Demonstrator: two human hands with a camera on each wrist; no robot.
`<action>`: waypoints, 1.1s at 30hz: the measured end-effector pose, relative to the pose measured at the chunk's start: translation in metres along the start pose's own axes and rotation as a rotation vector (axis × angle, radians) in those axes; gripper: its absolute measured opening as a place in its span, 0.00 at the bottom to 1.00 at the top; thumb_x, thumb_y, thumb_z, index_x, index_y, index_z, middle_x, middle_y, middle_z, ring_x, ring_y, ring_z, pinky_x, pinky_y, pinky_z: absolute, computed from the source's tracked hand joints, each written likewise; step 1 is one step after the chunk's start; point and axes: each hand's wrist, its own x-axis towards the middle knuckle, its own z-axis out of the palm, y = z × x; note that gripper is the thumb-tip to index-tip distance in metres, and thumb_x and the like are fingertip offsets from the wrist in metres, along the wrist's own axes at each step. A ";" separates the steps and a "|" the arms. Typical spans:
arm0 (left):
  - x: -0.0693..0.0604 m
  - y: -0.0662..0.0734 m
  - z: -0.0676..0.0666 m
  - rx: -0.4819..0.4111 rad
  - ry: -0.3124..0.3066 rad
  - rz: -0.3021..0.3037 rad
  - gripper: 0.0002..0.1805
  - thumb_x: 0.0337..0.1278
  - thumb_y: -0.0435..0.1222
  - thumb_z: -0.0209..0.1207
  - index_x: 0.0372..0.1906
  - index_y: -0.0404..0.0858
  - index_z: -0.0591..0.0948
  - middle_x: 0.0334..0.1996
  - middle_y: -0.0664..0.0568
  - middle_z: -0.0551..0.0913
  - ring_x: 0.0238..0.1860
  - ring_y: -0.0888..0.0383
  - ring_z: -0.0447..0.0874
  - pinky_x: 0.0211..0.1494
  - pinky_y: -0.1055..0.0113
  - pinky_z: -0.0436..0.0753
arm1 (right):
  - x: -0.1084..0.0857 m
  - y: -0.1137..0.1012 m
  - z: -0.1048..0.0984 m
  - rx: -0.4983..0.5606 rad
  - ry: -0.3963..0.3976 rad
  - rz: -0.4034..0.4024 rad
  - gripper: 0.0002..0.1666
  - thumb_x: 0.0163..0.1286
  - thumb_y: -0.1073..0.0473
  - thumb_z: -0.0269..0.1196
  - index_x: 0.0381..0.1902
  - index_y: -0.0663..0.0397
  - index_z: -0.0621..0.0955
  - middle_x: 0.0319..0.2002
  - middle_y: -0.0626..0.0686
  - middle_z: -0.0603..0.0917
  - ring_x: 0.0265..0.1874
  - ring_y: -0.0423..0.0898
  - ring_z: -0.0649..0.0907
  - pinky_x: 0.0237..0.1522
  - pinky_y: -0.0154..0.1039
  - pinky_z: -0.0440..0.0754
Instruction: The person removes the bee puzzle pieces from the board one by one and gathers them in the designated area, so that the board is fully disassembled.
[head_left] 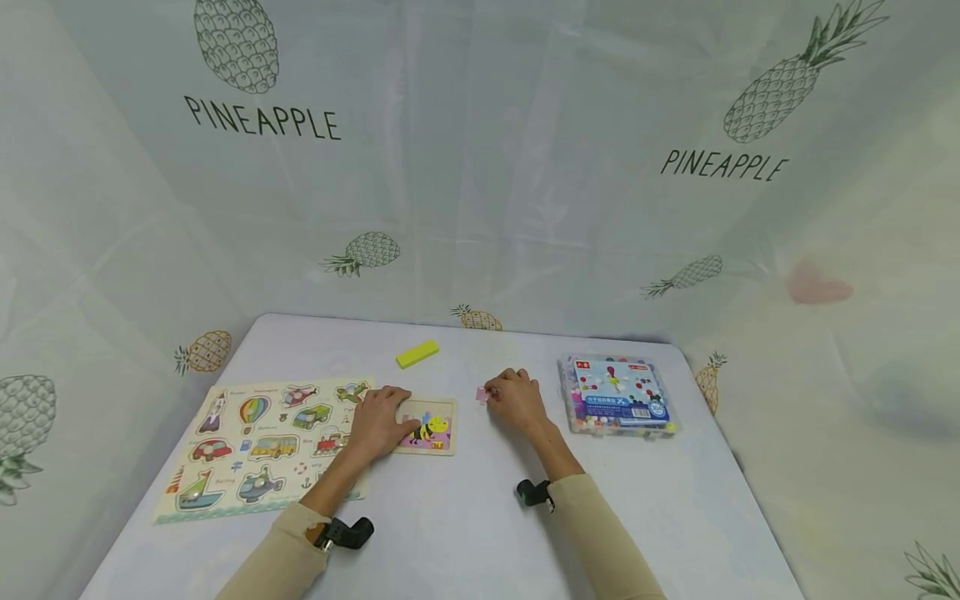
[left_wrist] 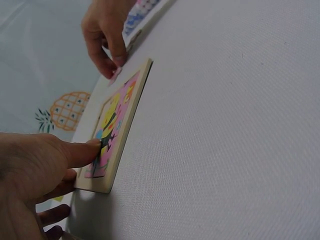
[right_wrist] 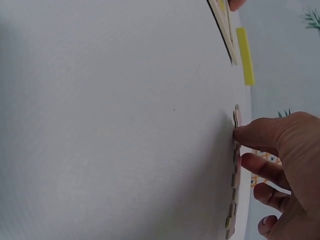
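My left hand (head_left: 379, 423) lies at the left side of a wooden-framed bee puzzle (head_left: 426, 398). In the left wrist view its thumb presses on the picture (left_wrist: 106, 157), with the other fingers loosely spread by the frame's edge. To the right of the puzzle, my right hand (head_left: 519, 402) pinches a small pink piece (head_left: 482, 395) between thumb and finger, close to the tabletop. In the right wrist view, pink-sided pieces (right_wrist: 234, 180) with a notched outline appear edge-on at my right thumb; their number is hard to tell.
A large board of vehicle pictures (head_left: 258, 502) lies at the left, partly under my left arm. Behind the bee puzzle is a yellow block (head_left: 417, 354). A clear plastic case (head_left: 617, 396) with colourful contents stands at the right. Patterned cloth (head_left: 480, 192) hangs behind the table.
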 end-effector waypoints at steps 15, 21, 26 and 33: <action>0.001 0.002 -0.002 -0.023 0.010 0.016 0.31 0.54 0.45 0.71 0.61 0.35 0.81 0.61 0.39 0.78 0.63 0.35 0.70 0.64 0.36 0.67 | 0.000 0.001 0.002 0.004 0.000 0.014 0.12 0.66 0.57 0.68 0.46 0.42 0.89 0.49 0.50 0.85 0.48 0.54 0.78 0.42 0.52 0.74; 0.001 0.002 -0.002 -0.024 0.005 0.016 0.31 0.55 0.45 0.71 0.61 0.35 0.81 0.61 0.39 0.78 0.64 0.35 0.69 0.64 0.36 0.66 | 0.000 0.001 0.002 0.009 -0.007 0.026 0.12 0.66 0.57 0.67 0.47 0.42 0.89 0.49 0.50 0.84 0.48 0.54 0.77 0.42 0.53 0.74; 0.000 0.003 -0.002 -0.030 0.000 0.012 0.31 0.55 0.46 0.71 0.61 0.35 0.80 0.61 0.39 0.77 0.64 0.35 0.69 0.65 0.35 0.66 | 0.000 0.001 0.001 0.012 -0.023 0.030 0.13 0.67 0.58 0.66 0.48 0.41 0.88 0.50 0.50 0.84 0.48 0.55 0.77 0.43 0.55 0.75; -0.001 0.002 -0.002 -0.024 -0.005 0.000 0.31 0.55 0.46 0.71 0.62 0.35 0.80 0.62 0.39 0.77 0.64 0.35 0.69 0.65 0.35 0.66 | -0.002 0.001 0.002 0.025 -0.014 0.017 0.13 0.66 0.58 0.66 0.48 0.42 0.88 0.49 0.51 0.84 0.48 0.55 0.77 0.43 0.56 0.75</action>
